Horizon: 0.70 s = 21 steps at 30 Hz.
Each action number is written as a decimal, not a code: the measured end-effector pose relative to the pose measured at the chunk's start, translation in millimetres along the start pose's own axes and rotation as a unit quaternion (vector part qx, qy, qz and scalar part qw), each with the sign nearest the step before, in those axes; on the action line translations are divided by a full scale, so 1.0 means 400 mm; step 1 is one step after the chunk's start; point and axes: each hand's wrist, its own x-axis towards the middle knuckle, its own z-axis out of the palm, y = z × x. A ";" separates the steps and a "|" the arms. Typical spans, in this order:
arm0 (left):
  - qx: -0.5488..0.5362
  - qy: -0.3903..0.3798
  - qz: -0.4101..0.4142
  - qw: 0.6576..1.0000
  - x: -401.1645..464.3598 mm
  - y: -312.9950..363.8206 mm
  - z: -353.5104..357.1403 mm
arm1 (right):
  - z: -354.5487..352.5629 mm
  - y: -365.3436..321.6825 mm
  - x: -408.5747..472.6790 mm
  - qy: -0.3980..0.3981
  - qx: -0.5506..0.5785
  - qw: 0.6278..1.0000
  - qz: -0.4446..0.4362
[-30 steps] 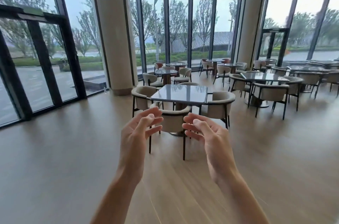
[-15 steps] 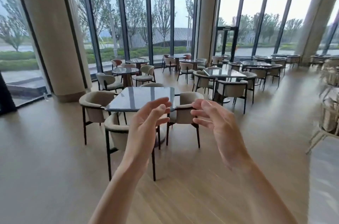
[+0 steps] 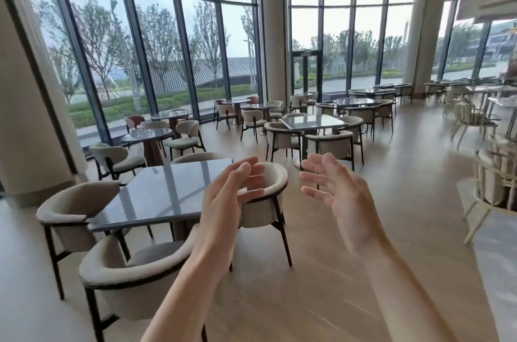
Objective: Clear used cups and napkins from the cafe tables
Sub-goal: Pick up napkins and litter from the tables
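Observation:
My left hand (image 3: 223, 201) and my right hand (image 3: 338, 193) are raised in front of me, palms facing each other, fingers relaxed and holding nothing. Just left of my hands stands a square grey cafe table (image 3: 159, 196) with a bare glossy top. No cup or napkin shows on it. A second square table (image 3: 313, 121) stands farther back, its top also bare as far as I can tell. On the round table (image 3: 147, 134) at the left there is a faint glassy shape that I cannot make out.
Beige armchairs (image 3: 123, 280) ring the near table, one (image 3: 265, 196) right behind my left hand. More tables and chairs fill the back by the glass wall. A light metal chair or rack (image 3: 495, 190) stands at the right. Open wooden floor (image 3: 391, 229) lies ahead to the right.
The view has swung to the right and closer to the near table, which now lies at my left. My hands stay raised and have spread a little apart.

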 end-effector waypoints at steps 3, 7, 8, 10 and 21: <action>-0.001 -0.005 0.020 1.000 0.201 -0.029 0.033 | 0.020 0.033 0.195 -0.005 0.010 1.000 0.000; -0.005 0.006 0.035 0.999 0.435 -0.105 0.060 | 0.034 0.099 0.415 -0.012 0.013 1.000 0.000; -0.006 0.008 0.040 0.999 0.488 -0.133 0.065 | 0.034 0.124 0.466 -0.013 0.011 1.000 0.001; -0.008 0.007 0.038 0.999 0.585 -0.196 0.080 | 0.025 0.181 0.571 -0.010 0.014 1.000 0.010; -0.007 0.138 0.063 0.988 1.232 -0.428 -0.069 | 0.291 0.529 1.248 -0.139 0.062 0.988 0.032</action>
